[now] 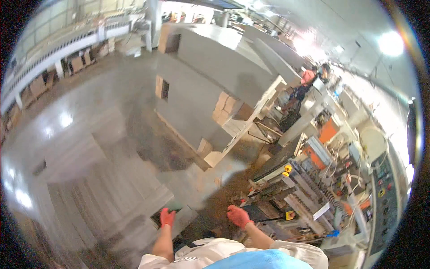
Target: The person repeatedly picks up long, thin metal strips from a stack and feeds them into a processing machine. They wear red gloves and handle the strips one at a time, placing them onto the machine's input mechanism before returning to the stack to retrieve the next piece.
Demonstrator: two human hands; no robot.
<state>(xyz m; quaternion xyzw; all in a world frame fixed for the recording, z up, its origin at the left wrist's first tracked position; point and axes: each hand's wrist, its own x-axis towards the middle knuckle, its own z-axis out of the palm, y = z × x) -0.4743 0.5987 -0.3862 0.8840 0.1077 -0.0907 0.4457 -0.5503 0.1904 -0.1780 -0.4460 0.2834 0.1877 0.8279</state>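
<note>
Left hand (167, 217) in red glove is gripping the near edge of a grey panel (134, 188); right hand (238, 216), closed or open unclear, is hovering beside the machine (295, 188). Likely step: lifting the panel, needing both hands.

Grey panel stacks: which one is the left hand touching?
The low stack nearest the person, at lower left. The left hand, in a red glove, rests on its near corner; the tall stacks stand farther back on the floor, out of reach.
</note>
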